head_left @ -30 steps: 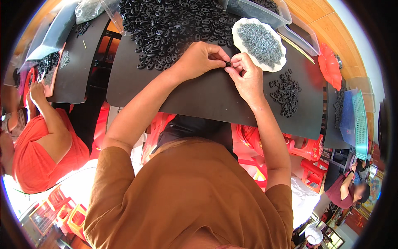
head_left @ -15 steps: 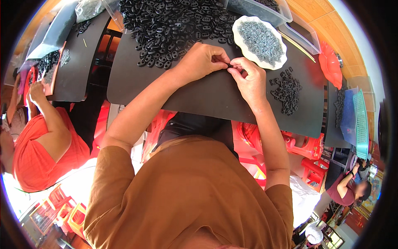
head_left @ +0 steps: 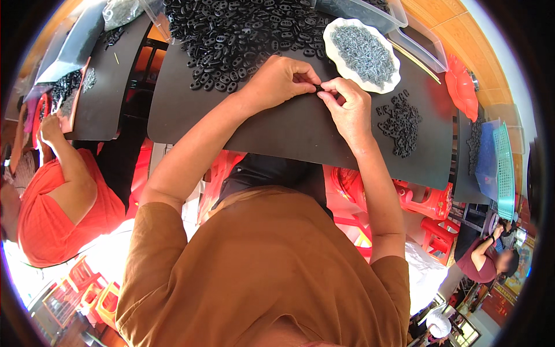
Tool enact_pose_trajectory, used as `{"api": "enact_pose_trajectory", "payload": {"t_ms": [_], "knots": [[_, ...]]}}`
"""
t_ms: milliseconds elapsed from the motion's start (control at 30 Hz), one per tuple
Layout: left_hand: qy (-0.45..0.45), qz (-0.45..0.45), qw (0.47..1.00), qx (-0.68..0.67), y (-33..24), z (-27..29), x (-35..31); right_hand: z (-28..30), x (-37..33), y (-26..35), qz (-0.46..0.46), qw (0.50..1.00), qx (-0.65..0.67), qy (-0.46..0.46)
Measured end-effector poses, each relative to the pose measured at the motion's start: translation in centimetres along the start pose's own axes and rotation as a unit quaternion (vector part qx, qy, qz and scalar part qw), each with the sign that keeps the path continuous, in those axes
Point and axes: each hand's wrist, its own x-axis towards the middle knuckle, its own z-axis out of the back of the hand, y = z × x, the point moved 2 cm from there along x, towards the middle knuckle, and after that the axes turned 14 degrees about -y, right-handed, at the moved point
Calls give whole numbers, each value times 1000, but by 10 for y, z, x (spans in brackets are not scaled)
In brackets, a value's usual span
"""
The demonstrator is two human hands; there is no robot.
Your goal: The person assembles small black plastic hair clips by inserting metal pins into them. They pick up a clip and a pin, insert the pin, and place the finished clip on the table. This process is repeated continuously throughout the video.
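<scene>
Above the dark table, my left hand [head_left: 282, 82] and my right hand [head_left: 348, 104] meet fingertip to fingertip. Thumb and forefinger of each pinch one small black piece [head_left: 318, 88], mostly hidden by the fingers. Beyond my left hand spreads a big heap of black oval plastic pieces with two holes [head_left: 231, 40]. A white scalloped bowl [head_left: 330, 51] full of small metal springs [head_left: 363, 55] stands just past my right hand. To the right of that hand lies a smaller pile of little black parts [head_left: 400, 126].
Clear plastic bins [head_left: 370, 16] line the table's far edge. A red scalloped dish [head_left: 461, 89] is at the far right, near a green basket [head_left: 504, 168]. Red stools [head_left: 437, 237] stand below the table. A person in red [head_left: 69, 199] works at another table on the left.
My hands stay together around the small black piece, with only a slight shift of the fingers. The view has moved a little; the piles and bowl look the same.
</scene>
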Motion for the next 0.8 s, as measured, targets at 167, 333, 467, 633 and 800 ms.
{"api": "enact_pose_trajectory", "payload": {"t_ms": [167,333,467,633,800], "knots": [[3,-8,1000,-8,-2,0,-1,0,-3,-2,18,1000,1,-10],[0,-26,1000,10,-4,-1,-3,1,-6,2,38,999,4,-11],[-9,-43,999,10,-2,-2,-7,4,-6,5,75,997,10,-9],[-6,-66,998,6,-2,-2,-8,4,-8,7,77,996,34,-7],[-6,-79,997,4,-4,-1,-8,2,-8,6,63,997,47,1]]}}
